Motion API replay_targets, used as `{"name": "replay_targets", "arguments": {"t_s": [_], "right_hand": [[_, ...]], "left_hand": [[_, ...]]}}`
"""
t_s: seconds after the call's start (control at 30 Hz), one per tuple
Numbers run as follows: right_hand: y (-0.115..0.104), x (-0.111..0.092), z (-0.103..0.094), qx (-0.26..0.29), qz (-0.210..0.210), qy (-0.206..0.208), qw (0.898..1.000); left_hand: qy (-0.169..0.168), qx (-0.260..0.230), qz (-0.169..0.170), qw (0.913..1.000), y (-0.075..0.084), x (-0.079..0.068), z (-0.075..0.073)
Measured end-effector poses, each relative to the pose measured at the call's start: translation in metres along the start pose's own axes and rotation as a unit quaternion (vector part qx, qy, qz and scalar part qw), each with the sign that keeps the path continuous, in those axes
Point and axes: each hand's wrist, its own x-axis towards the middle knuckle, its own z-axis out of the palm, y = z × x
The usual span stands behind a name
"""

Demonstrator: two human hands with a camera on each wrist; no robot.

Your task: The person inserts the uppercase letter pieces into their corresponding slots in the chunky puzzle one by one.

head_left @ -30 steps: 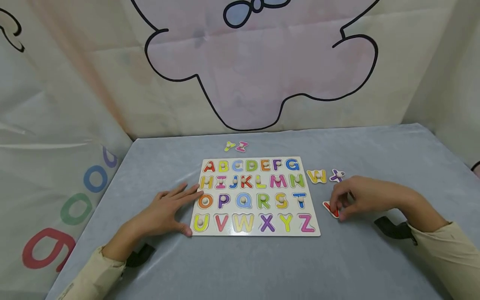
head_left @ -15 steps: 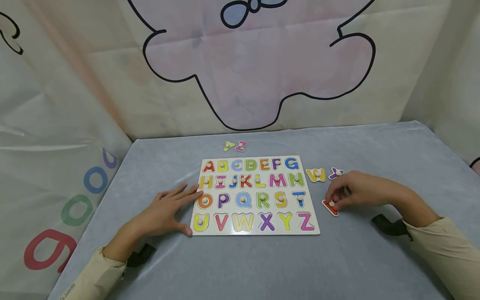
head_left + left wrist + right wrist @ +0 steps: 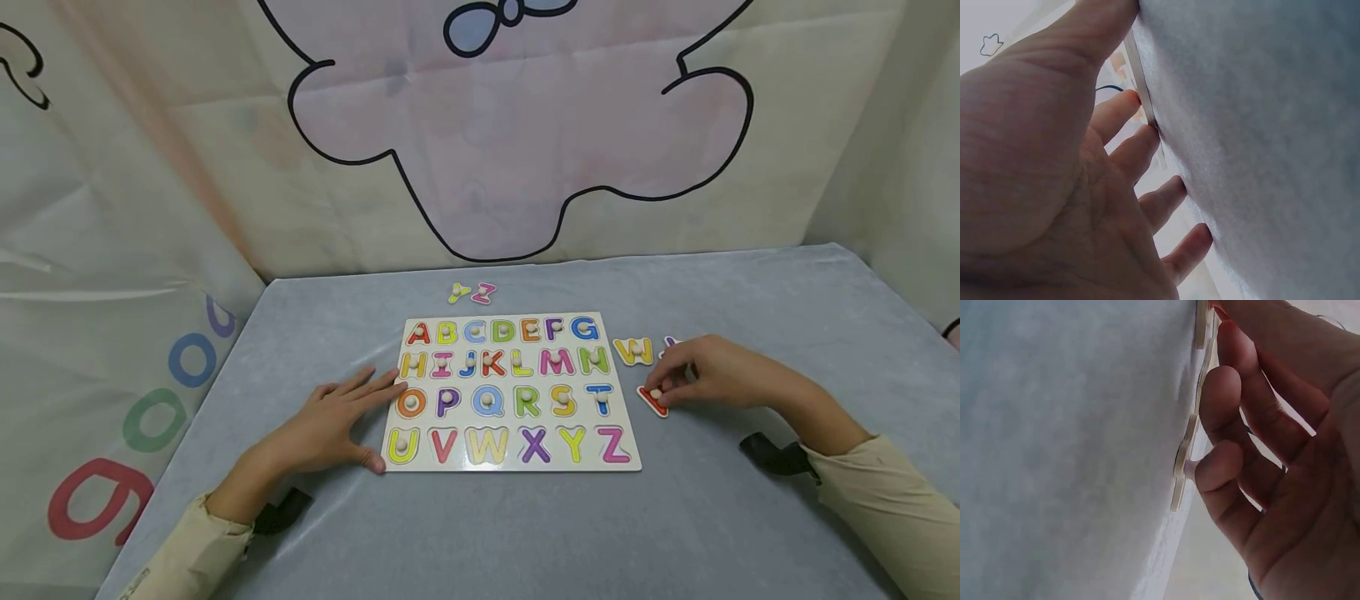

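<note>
A white alphabet puzzle board (image 3: 618, 419) lies on the table. Knobbed letters fill its upper rows and the U slot; V to Z show printed recesses without knobs. My left hand (image 3: 322, 425) has its fingers spread, with fingertips and thumb touching the board's left edge (image 3: 1139, 72). To the right of the board, my right hand (image 3: 731, 375) pinches a red letter piece (image 3: 652, 405) by its knob, between thumb and finger. That piece is partly covered, so its full shape is hidden. Beyond this hand lies the purple X piece (image 3: 669, 341), mostly hidden.
A yellow W piece (image 3: 633, 352) lies right beside the board. Behind the board are a yellow Y piece (image 3: 459, 292) and a pink Z piece (image 3: 483, 293). The grey-blue cloth-covered table (image 3: 487, 542) meets a printed curtain (image 3: 480, 167) at the back.
My right hand has taken the red letter piece by its knob and moved it slightly left and away from me, covering more of the X piece. My left hand has stayed put.
</note>
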Motion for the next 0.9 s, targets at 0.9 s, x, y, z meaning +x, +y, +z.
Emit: {"name": "replay_targets", "arguments": {"t_s": [0.9], "right_hand": [[-0.145,0.082,0.04,-0.011,-0.078,0.035,0.996]], "left_hand": [[-0.005,0.0,0.0,1.0,0.0,0.001,0.0]]}}
